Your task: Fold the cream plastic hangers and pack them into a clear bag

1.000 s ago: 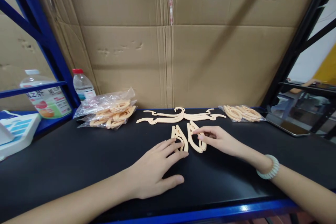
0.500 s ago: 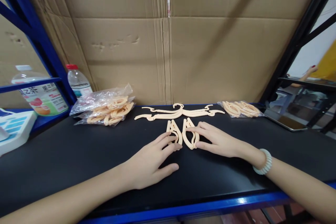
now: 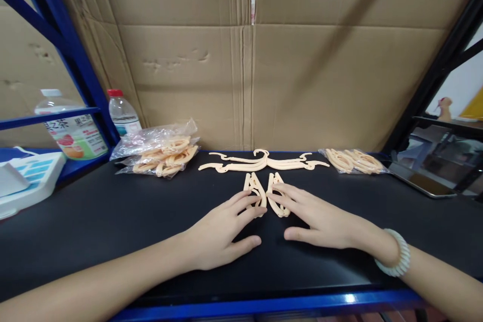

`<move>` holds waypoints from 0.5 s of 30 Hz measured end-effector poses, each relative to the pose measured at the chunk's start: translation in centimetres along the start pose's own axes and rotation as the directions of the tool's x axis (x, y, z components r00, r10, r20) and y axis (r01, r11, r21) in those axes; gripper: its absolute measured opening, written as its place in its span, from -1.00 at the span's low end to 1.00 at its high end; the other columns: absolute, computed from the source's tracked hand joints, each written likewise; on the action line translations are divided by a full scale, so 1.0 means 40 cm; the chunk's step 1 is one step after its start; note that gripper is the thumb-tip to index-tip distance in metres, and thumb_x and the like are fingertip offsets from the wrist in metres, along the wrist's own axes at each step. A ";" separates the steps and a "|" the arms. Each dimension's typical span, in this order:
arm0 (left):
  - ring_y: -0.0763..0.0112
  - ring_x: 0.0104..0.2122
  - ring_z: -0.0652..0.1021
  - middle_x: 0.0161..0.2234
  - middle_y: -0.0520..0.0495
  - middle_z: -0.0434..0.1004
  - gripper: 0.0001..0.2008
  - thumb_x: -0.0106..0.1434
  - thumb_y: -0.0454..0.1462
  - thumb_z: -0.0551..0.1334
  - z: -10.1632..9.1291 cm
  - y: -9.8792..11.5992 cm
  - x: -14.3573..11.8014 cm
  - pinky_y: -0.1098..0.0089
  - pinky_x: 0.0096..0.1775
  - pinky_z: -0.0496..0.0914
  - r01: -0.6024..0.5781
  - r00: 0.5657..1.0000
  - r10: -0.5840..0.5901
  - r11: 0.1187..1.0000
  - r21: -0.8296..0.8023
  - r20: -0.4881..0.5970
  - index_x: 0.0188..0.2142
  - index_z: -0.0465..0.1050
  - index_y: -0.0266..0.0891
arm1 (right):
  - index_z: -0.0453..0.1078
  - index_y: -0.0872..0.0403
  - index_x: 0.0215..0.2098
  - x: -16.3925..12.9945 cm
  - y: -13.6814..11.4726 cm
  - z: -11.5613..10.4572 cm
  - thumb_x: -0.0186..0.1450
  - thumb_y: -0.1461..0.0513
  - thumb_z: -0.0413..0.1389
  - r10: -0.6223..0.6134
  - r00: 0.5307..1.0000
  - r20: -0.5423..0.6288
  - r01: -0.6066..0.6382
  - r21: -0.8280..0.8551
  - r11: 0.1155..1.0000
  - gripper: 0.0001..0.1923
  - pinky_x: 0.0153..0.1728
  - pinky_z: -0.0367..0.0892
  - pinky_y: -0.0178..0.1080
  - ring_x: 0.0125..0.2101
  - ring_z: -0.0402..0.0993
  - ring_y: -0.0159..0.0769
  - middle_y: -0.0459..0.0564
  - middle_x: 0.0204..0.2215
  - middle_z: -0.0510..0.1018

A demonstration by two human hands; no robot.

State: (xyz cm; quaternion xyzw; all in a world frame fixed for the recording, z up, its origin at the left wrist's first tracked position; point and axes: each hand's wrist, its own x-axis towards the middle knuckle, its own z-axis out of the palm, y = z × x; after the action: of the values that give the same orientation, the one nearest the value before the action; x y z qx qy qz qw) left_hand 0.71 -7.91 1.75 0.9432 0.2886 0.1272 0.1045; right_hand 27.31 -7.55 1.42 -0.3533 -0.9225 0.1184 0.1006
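Two small peach plastic clip pieces lie side by side on the black mat. My left hand rests flat with its fingertips on the left clip piece. My right hand, with a pale bead bracelet at the wrist, lies flat with its fingers on the right clip piece. Just beyond them lies a long peach hanger bar with a hook in its middle. Neither hand grips anything.
A clear bag of peach parts sits at the back left, a smaller bag at the back right. Two bottles and a white device stand on the left. A tablet lies right. Cardboard walls the back.
My right hand let go of its pinch on the right clip piece and spread flat over it. The two pieces now lie closer together. My left hand hardly moved.
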 end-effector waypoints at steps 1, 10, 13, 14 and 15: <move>0.03 0.27 0.12 0.23 -0.21 0.21 -0.54 0.31 -0.15 0.12 0.000 -0.001 -0.001 0.01 0.19 0.17 0.004 1.000 -0.004 1.000 -0.002 0.003 0.18 0.23 -0.16 | -0.21 0.04 0.37 -0.001 0.001 0.005 0.30 -0.11 -0.01 0.001 1.000 0.025 -0.001 0.011 1.000 -0.17 0.26 -0.12 0.10 0.32 -0.25 0.02 0.15 0.36 -0.17; 0.02 0.26 0.13 0.23 -0.18 0.22 -0.52 0.28 -0.16 0.16 0.006 -0.014 0.001 0.00 0.20 0.16 0.001 1.000 -0.003 0.997 -0.083 -0.022 0.19 0.24 -0.12 | -0.37 0.06 0.37 0.006 0.008 0.023 0.31 -0.07 0.02 -0.031 0.998 0.046 0.029 0.047 0.998 -0.11 0.27 -0.23 0.12 0.32 -0.42 0.01 0.12 0.35 -0.35; 0.02 0.27 0.12 0.23 -0.19 0.20 -0.51 0.28 -0.16 0.16 0.002 -0.015 0.003 0.00 0.20 0.17 0.015 1.000 -0.015 0.997 -0.078 0.005 0.19 0.23 -0.13 | -0.37 0.08 0.37 0.009 0.005 0.021 0.30 -0.07 0.02 -0.002 0.998 0.069 0.000 0.036 0.999 -0.10 0.27 -0.24 0.13 0.32 -0.45 0.02 0.13 0.35 -0.36; 0.02 0.27 0.12 0.23 -0.19 0.20 -0.51 0.28 -0.16 0.16 0.001 -0.015 0.003 0.00 0.20 0.17 0.016 1.000 -0.016 0.997 -0.079 0.006 0.19 0.23 -0.13 | -0.36 0.08 0.37 0.010 0.004 0.019 0.30 -0.07 0.02 0.002 0.997 0.072 -0.005 0.036 0.999 -0.10 0.27 -0.24 0.13 0.32 -0.45 0.03 0.13 0.35 -0.36; 0.02 0.27 0.12 0.23 -0.19 0.20 -0.51 0.28 -0.17 0.16 -0.001 -0.015 0.003 0.01 0.20 0.17 0.014 1.000 -0.014 0.996 -0.084 0.002 0.19 0.24 -0.13 | -0.35 0.08 0.37 0.011 0.004 0.018 0.30 -0.07 0.03 0.002 0.997 0.072 -0.004 0.039 0.999 -0.10 0.27 -0.24 0.14 0.32 -0.44 0.04 0.13 0.35 -0.36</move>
State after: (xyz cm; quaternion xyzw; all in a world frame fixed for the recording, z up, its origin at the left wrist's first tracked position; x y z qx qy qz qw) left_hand 0.50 -7.35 1.64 0.9360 0.2895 0.1376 0.1451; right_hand 26.91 -7.26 0.74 -0.3482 -0.9225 0.1492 0.0742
